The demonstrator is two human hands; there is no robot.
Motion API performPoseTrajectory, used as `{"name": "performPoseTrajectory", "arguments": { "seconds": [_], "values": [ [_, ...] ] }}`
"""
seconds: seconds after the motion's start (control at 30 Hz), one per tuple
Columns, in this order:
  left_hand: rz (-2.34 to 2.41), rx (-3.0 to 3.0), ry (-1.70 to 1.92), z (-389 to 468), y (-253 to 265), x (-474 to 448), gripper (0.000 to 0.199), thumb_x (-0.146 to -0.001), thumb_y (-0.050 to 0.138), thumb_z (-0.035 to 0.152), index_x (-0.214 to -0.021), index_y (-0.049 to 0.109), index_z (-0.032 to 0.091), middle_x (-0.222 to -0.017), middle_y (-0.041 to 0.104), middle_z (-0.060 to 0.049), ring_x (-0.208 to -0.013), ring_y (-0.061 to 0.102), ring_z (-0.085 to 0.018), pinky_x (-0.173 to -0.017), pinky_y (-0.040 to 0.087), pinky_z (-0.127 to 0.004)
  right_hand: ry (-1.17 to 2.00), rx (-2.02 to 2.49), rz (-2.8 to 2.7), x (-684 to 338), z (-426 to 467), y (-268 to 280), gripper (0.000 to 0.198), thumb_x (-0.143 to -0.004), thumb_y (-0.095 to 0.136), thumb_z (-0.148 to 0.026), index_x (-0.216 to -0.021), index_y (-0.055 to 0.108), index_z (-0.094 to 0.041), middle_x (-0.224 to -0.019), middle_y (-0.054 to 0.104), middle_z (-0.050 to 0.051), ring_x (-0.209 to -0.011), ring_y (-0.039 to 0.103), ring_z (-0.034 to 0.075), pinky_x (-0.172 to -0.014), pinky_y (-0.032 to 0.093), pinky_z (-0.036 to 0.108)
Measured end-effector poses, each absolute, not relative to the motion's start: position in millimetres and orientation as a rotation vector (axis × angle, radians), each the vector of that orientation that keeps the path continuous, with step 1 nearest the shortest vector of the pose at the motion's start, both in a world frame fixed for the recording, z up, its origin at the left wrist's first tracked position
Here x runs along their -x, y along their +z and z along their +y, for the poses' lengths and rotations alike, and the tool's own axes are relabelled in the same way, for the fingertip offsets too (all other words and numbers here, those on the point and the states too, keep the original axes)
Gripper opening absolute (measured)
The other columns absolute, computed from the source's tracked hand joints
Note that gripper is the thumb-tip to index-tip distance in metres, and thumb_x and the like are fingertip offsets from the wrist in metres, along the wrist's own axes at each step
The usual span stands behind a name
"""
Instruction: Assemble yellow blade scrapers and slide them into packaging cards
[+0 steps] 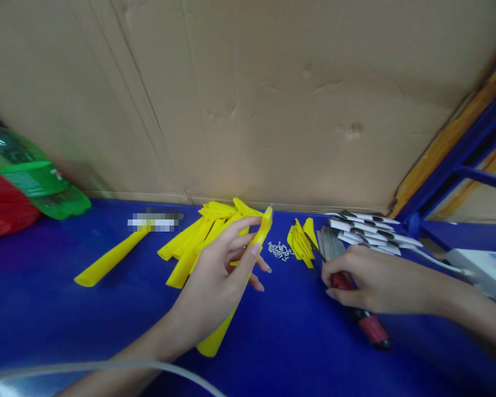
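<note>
Two hands busy, head view only. Left hand [231, 262] pinches one yellow handle [217, 337] near its narrow end, thumb against index, other fingers loosely spread. Handle is tilted: narrow end up and away, wide end down toward the wearer. Likely held that way to keep the narrow end exposed and steady. Something tiny shows at its tip; too small to identify.

Right hand [353, 278] is closed round a screwdriver [373, 329], red-and-black grip, dark shaft pointing away and left over the small yellow pieces [300, 243]. Grip looks relaxed, tool low by the table [289, 344], probably just being carried.

Parts sit in separate piles, presumably for quick picking: more yellow handles [186, 242] behind the left hand, loose screws [279, 251] between the hands, grey strips [330, 242] just beyond the right hand, white-and-black pieces [367, 234] stacked farther right. One finished-looking item [112, 256] lies apart at left, its far end pixelated, so can't confirm. Separation probably avoids mixing.
</note>
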State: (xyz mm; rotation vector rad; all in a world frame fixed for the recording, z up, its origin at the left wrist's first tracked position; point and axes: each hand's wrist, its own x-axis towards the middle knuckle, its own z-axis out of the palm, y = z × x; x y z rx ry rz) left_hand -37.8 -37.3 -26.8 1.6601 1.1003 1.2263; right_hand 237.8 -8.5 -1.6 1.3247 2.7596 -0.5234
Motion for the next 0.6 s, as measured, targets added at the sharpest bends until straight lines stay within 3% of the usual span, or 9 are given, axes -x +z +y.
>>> {"name": "performPoseTrajectory", "arguments": {
  "seconds": [0.23,0.33,0.47,0.6],
  "values": [
    [0.991,-1.347,1.183,-28,-21,33,0.056,-0.093,0.072,0.032,-0.14,0.049,0.011,-0.074,0.075,-0.001,-0.059,0.066,-0.013,-0.055,0.056,-0.021,-0.616,-1.281,2.735,-235,-18,4,0.02,-0.093,0.068,-0.04,-0.086,0.077,-0.023,-0.07,0.068,0.001,-0.062,0.061,0.016,-0.057,0.037,0.026],
    [0.987,-1.313,1.17,-28,-23,31,0.069,-0.085,0.081,0.028,-0.142,0.049,0.01,-0.078,0.077,-0.002,-0.063,0.067,-0.013,-0.058,0.056,-0.021,-0.837,-1.301,2.665,-238,-13,5,0.027,-0.093,0.07,-0.047,-0.09,0.076,-0.022,-0.074,0.072,0.002,-0.059,0.065,0.015,-0.056,0.043,0.025],
    [1.02,-1.241,1.172,-28,-25,29,0.076,-0.082,0.084,0.03,-0.144,0.048,0.006,-0.096,0.081,-0.012,-0.068,0.071,-0.015,-0.061,0.057,-0.025,-1.291,-1.376,2.366,-243,-7,7,0.057,-0.082,0.08,-0.058,-0.124,0.075,-0.02,-0.077,0.075,0.002,-0.052,0.068,0.014,-0.051,0.05,0.022],
    [0.987,-1.163,1.184,-27,-28,27,0.083,-0.082,0.086,0.035,-0.148,0.045,0.009,-0.12,0.078,-0.019,-0.071,0.073,-0.017,-0.064,0.058,-0.029,-1.567,-1.306,2.165,-261,3,18,0.094,-0.077,0.088,-0.052,-0.16,0.049,-0.03,-0.073,0.075,-0.001,-0.047,0.066,0.012,-0.044,0.049,0.019]
  ]
}}
